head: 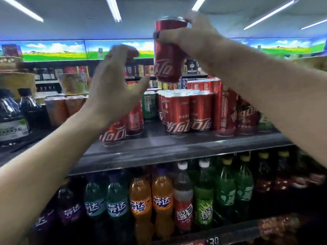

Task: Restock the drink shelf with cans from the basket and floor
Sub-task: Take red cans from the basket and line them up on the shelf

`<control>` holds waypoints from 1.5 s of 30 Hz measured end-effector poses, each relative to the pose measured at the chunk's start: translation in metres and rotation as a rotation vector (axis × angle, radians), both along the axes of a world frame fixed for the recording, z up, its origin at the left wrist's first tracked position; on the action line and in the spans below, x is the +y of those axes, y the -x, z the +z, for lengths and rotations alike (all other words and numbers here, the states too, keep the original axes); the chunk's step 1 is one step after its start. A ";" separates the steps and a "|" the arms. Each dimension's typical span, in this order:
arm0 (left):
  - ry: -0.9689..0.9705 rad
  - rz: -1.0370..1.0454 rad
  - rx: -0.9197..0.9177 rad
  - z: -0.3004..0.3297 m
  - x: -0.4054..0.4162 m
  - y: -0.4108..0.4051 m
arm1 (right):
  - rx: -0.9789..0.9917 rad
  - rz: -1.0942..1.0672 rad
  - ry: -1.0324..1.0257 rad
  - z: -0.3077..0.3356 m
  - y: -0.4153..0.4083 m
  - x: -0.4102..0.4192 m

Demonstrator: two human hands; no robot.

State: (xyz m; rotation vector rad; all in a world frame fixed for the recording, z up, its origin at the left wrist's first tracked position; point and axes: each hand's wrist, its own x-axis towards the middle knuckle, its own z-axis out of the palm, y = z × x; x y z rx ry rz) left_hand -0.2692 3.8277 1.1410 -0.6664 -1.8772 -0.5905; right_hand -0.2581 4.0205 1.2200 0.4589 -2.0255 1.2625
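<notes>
So: right hand at top centre of the frame grips a red cola can held up in the air, thumb across the can's front near its upper part, other fingers curled over the top rim. Can is upright, slightly tilted, and hangs above the red cans on the shelf, not touching them. Left hand is at centre-left, raised just left of the held can, fingers loosely spread and curved, thumb pointing toward the can but apart from it; it holds nothing. Hand is motion-blurred, so finer finger detail is unclear.

Top shelf runs across mid-frame. On it, centre-right, a tight block of red cola cans, with more red cans stacked higher behind them to the right. One red can stands near the shelf's front edge, partly behind the left wrist. A green can sits behind, between the two red groups. Dark bottles at far left.

Lower shelf, bottom half of the frame: row of plastic soda bottles, purple, blue-green, orange, red-labelled, green. A price tag at the bottom edge.
</notes>
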 end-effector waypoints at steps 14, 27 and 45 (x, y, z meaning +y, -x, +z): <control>0.293 -0.053 -0.254 -0.034 0.071 0.037 | -0.032 -0.325 -0.331 0.010 0.048 0.043; 0.159 -0.153 -0.353 -0.055 0.068 0.054 | -0.123 -0.404 -0.403 0.009 0.081 0.054; 0.173 -0.149 -0.269 -0.061 0.071 0.058 | -0.190 -0.433 -0.500 0.008 0.082 0.055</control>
